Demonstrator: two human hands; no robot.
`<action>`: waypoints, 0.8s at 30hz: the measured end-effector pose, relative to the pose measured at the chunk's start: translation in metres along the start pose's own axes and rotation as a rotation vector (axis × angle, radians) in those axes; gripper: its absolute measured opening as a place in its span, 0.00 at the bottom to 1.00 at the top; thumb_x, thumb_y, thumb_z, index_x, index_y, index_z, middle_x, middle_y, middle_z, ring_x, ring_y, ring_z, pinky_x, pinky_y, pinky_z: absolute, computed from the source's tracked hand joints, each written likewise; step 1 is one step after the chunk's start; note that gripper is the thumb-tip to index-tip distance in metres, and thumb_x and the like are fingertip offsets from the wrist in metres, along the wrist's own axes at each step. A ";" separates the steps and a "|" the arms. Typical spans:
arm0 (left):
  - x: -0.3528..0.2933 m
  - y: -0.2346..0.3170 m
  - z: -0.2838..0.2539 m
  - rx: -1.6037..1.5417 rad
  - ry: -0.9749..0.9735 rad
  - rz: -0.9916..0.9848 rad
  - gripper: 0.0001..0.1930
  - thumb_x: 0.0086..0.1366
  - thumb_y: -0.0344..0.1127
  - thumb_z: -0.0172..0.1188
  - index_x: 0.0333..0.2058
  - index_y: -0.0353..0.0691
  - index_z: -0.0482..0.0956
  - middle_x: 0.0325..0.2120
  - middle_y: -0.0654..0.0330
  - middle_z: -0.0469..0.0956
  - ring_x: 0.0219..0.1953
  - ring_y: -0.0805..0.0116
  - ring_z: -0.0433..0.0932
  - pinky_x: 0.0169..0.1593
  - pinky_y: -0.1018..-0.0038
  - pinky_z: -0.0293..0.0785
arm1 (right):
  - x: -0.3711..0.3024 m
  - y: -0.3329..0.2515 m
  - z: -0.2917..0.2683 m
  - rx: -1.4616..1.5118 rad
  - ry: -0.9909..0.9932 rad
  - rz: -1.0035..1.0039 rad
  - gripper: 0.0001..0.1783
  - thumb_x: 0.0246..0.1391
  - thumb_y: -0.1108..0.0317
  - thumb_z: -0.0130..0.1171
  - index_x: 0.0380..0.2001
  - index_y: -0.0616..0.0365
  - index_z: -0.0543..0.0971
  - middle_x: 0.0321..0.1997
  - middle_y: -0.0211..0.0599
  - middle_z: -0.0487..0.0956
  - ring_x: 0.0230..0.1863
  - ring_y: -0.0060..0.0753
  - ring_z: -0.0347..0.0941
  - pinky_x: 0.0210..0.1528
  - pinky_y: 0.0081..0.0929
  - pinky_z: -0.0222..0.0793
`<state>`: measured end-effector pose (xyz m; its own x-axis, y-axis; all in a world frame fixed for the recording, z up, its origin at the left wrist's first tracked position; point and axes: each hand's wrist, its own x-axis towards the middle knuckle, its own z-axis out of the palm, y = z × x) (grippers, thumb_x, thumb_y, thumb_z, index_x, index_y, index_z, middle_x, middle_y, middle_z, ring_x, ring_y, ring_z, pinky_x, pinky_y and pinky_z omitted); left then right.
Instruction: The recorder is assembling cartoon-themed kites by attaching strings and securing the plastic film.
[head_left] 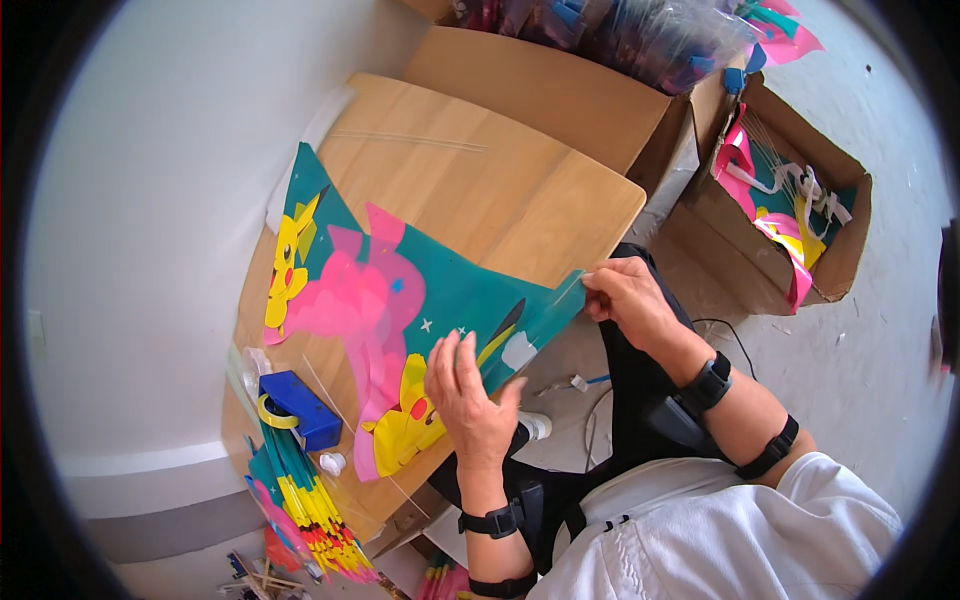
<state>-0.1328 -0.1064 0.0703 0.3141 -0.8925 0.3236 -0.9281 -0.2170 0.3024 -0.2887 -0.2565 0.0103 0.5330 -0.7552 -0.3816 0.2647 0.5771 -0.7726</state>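
Observation:
A teal, pink and yellow kite sail (470, 270) lies spread across the wooden table, printed with yellow cartoon figures. My right hand (630, 300) pinches its right corner at the table's edge. My left hand (473, 405) rests over the near part of the sail, beside a yellow figure, with its fingers stretched out. A blue tape dispenser (305, 408) with a yellowish tape roll (277, 412) stands on the left of the table. Thin pale rods (410, 140) lie at the table's far end.
Folded printed sails (310, 510) are piled at the table's lower left. A cardboard box (850, 210) holding sails and white ribbons sits on the floor to the right. Behind the table, another large box (540, 90) carries plastic-wrapped bundles (650, 45). A white wall (150, 250) borders the left side.

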 end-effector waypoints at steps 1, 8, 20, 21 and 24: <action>-0.010 -0.012 0.002 0.113 0.007 -0.031 0.32 0.42 0.29 0.69 0.49 0.36 0.70 0.47 0.49 0.71 0.54 0.48 0.66 0.58 0.57 0.59 | 0.000 -0.002 -0.001 0.051 -0.024 0.048 0.11 0.53 0.70 0.51 0.23 0.65 0.78 0.22 0.36 0.78 0.20 0.19 0.67 0.23 0.17 0.63; -0.062 -0.101 0.009 -0.135 0.017 -0.435 0.14 0.49 0.26 0.64 0.37 0.34 0.76 0.32 0.49 0.78 0.37 0.51 0.77 0.43 0.64 0.71 | 0.003 -0.007 -0.011 -0.302 0.006 -0.214 0.21 0.48 0.80 0.52 0.48 0.59 0.75 0.45 0.38 0.76 0.24 0.16 0.69 0.30 0.14 0.66; -0.036 -0.143 -0.027 -0.427 -0.012 -0.479 0.14 0.50 0.30 0.66 0.36 0.34 0.76 0.32 0.53 0.78 0.35 0.56 0.77 0.41 0.69 0.71 | 0.046 0.003 0.054 -0.261 -0.241 -0.106 0.07 0.54 0.66 0.60 0.31 0.60 0.79 0.21 0.24 0.74 0.22 0.15 0.69 0.22 0.14 0.59; -0.037 -0.143 -0.032 -0.291 0.097 -0.420 0.14 0.50 0.30 0.66 0.36 0.34 0.76 0.33 0.53 0.77 0.37 0.56 0.76 0.43 0.68 0.70 | 0.044 0.002 0.060 -0.218 -0.168 -0.101 0.10 0.55 0.65 0.60 0.23 0.58 0.78 0.19 0.24 0.73 0.19 0.15 0.68 0.22 0.14 0.61; -0.055 -0.153 -0.045 -0.055 0.173 -0.326 0.15 0.49 0.31 0.65 0.37 0.36 0.75 0.37 0.52 0.74 0.43 0.53 0.72 0.48 0.65 0.68 | 0.044 0.005 0.065 -0.132 -0.116 -0.073 0.09 0.54 0.65 0.60 0.23 0.57 0.78 0.19 0.23 0.73 0.19 0.15 0.68 0.23 0.14 0.64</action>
<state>0.0009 -0.0060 0.0468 0.6249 -0.6989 0.3479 -0.7631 -0.4529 0.4611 -0.2117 -0.2663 0.0228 0.6070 -0.7484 -0.2672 0.2023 0.4707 -0.8588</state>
